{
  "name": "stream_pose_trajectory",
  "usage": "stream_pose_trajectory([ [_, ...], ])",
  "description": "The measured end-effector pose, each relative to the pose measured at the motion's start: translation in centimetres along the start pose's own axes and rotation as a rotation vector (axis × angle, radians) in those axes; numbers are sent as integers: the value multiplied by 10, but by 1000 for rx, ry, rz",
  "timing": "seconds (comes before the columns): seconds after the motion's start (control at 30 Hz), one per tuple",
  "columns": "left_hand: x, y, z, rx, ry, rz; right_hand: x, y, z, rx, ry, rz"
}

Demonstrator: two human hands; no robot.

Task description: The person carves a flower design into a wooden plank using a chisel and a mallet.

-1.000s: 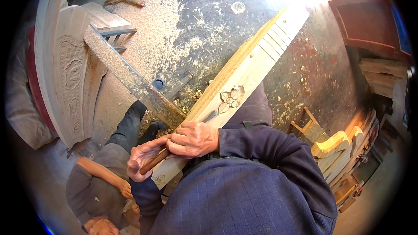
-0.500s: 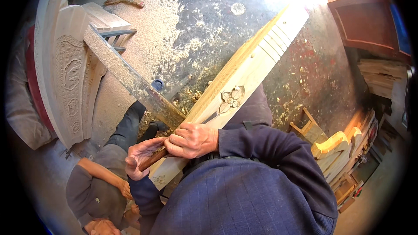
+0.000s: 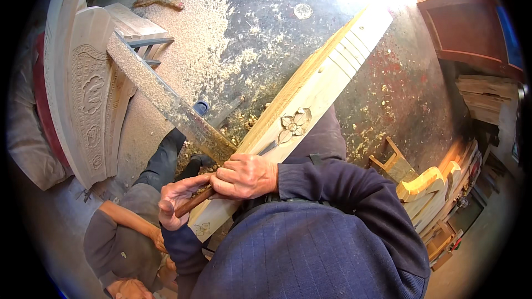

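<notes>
The right hand (image 3: pixel 244 176) is closed around the chisel (image 3: pixel 194 203), whose blade points to the carved flower (image 3: pixel 294 125) on the beam (image 3: pixel 318 97). The left hand (image 3: pixel 178 199) is half open — its palm meets the handle's end, near the beam's left edge. Beyond this edge lies a blue cup-like container (image 3: pixel 201 107) — its content I cannot tell.

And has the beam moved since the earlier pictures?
No. Judged against the round white patch on the floor, the beam lies where it did, with no visible shift either way.
</notes>
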State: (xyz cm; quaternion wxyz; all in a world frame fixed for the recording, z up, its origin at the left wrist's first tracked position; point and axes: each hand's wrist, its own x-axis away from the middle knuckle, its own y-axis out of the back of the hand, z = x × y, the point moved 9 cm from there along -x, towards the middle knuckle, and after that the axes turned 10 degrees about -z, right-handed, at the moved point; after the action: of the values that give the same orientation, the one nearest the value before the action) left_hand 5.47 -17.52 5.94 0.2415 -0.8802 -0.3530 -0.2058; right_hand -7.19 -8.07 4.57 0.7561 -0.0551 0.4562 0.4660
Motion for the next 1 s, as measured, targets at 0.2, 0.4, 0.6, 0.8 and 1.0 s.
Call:
stream_pose_trajectory([
  [0.2, -11, -8, -14, -169, -45, 45, -4, 9, -4, 14, -18, -53],
  [0.4, -23, -3, -24, -162, -90, 12, -9, 10, -10, 29, -24, -107],
  [0.6, -21, -5, -29, -178, -143, 34, -16, 23, -7, 100, 25, -152],
  [0.8, -5, 1, -19, 147, -148, 182, -23, 18, 15, 162, 93, -71],
  [1.0, 9, 10, 6, 65, 30, 143, -1, -5, 12, 64, 83, 64],
])
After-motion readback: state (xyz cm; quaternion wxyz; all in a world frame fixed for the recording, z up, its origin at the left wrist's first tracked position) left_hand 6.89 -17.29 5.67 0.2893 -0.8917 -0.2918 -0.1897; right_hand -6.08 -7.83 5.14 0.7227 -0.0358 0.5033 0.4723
